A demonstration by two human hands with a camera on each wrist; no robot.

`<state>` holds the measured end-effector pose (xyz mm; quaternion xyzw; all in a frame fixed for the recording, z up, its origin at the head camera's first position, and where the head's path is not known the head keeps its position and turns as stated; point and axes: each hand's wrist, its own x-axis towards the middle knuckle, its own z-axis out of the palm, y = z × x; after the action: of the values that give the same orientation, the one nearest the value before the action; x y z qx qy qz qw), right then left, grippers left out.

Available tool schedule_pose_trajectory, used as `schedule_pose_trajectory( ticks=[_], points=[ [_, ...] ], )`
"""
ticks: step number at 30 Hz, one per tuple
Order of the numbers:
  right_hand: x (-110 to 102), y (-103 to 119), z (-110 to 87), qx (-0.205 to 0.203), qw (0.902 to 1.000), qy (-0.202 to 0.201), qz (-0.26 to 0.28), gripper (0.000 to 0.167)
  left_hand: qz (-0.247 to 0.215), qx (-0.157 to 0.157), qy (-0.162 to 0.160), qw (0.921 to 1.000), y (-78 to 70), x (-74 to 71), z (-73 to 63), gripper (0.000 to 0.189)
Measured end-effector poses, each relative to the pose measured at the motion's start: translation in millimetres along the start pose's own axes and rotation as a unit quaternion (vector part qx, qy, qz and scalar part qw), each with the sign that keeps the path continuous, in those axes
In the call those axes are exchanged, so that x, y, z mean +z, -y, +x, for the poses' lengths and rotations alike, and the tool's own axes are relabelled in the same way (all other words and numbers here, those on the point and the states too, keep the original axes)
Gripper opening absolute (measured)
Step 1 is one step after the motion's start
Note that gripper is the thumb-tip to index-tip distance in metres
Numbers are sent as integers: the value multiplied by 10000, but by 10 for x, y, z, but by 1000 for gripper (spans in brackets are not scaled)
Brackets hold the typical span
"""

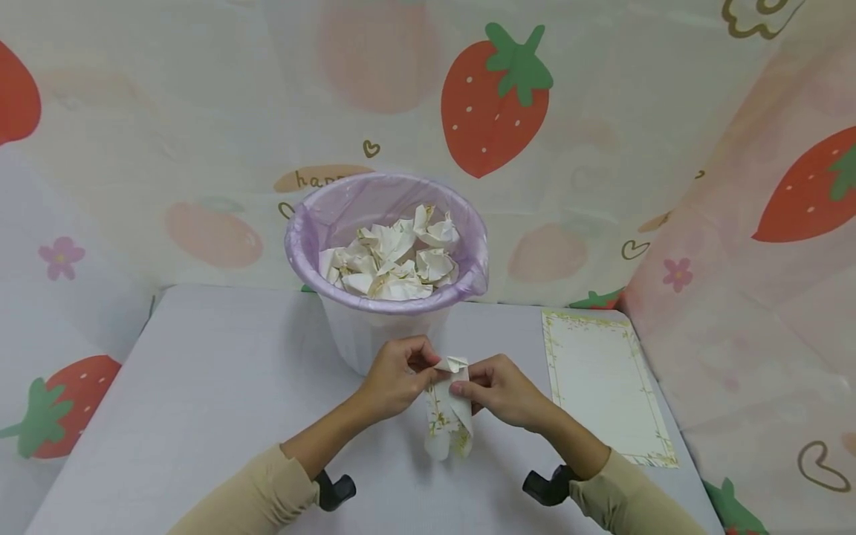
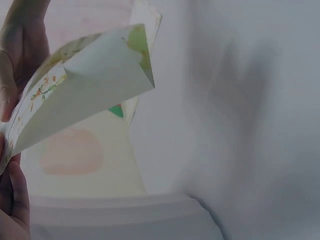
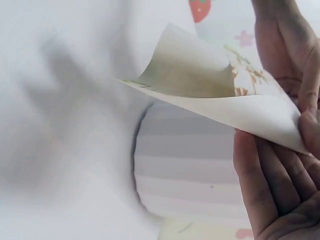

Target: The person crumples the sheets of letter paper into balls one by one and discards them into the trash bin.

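Note:
Between both hands hangs a folded sheet of paper [image 1: 441, 412] with a printed leafy gold border, its top edge bent over. My left hand [image 1: 397, 375] pinches the upper left of it between thumb and fingers. On the other side my right hand [image 1: 504, 390] grips it, thumb in front and fingers behind. Both wrist views show the loose lower end of the paper [image 2: 95, 85] flaring open, with the other hand beyond it. In the right wrist view, curled fingers [image 3: 255, 175] lie under the paper [image 3: 260, 112].
Just behind the hands stands a white bin [image 1: 354, 334] lined with a purple bag [image 1: 471, 271], holding several crumpled papers [image 1: 394, 241]. A flat bordered sheet [image 1: 602, 379] lies on the white table [image 1: 221, 386] at right. Strawberry-printed cloth [image 1: 602, 148] hangs around the table.

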<state>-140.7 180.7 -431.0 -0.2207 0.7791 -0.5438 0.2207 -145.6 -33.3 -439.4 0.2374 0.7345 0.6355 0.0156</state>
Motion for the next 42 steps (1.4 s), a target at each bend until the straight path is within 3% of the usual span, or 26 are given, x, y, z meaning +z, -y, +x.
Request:
schedule_pose_trajectory(
  ticks=[6,9,13,18,21,26,31,37,42],
  points=[
    [58,42,-5,269,9978,-168,579,22,0,507,46,9987,18,-22,-2,15],
    [70,40,-11,331,9961,-198,796,23,-268,448,220,9984,14,-54,-10,11],
    [54,28,-22,344,9937,-90,1061,27,-457,254,745,9958,-10,-147,-42,6],
    [-22,15,-32,321,9896,-37,1398,30,-2,585,1466,9875,-40,-250,-99,42],
    [-48,32,-22,249,9865,17,1620,33,464,859,1626,9818,-49,-264,-119,57],
    [-51,75,2,155,9799,182,1983,35,1201,1168,1359,9765,-58,-256,-115,68],
    [-50,90,19,-22,9739,168,2265,33,1631,1721,1151,9646,-79,-263,-78,87],
    [-8,84,37,48,9744,107,2246,30,1521,2124,945,9606,-91,-251,-61,81],
    [33,117,42,110,9774,19,2113,38,1468,2332,690,9588,-99,-208,-41,73]
  ],
)
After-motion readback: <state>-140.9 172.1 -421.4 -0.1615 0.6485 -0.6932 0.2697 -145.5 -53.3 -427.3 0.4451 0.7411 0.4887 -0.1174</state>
